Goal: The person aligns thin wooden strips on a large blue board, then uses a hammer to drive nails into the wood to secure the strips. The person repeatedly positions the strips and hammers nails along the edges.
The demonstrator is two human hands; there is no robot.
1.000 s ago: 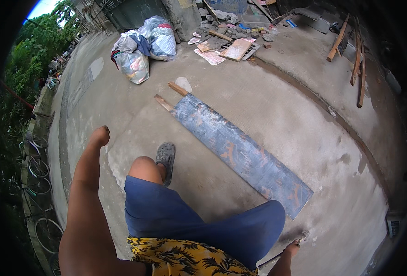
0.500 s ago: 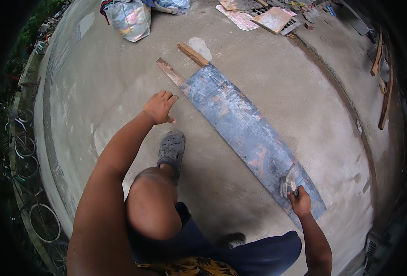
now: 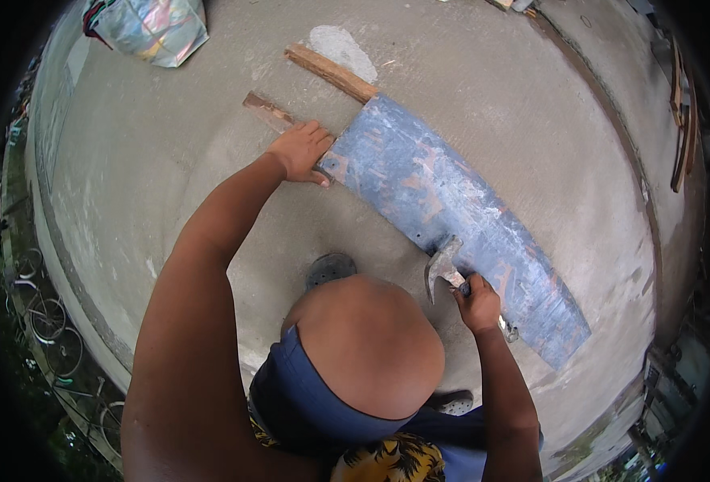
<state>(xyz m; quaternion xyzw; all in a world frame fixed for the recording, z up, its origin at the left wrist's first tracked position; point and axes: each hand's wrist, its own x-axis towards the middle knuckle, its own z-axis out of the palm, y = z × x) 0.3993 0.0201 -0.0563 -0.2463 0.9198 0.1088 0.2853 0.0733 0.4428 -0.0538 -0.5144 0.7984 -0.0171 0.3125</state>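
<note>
A long blue painted board [image 3: 451, 209] lies slantwise on the concrete floor [image 3: 170, 177], with wooden strips [image 3: 331, 72] sticking out at its far end. My left hand [image 3: 303, 151] rests on the board's near-left corner, fingers curled over the edge. My right hand [image 3: 477, 301] grips the handle of a claw hammer [image 3: 443, 261], whose metal head sits at the board's near edge. My bent knee [image 3: 367, 345] fills the middle foreground, above blue shorts.
A shiny filled sack [image 3: 150, 28] stands at the top left. Wooden planks [image 3: 680, 120] lean at the far right. Bicycle wheels [image 3: 46, 317] line the left rim beyond the slab's edge. A grey shoe [image 3: 331, 269] shows beside my knee.
I have crouched lower over the board. My left hand moved from the bare floor onto the board's corner. My right hand brought the hammer up along the board's near edge.
</note>
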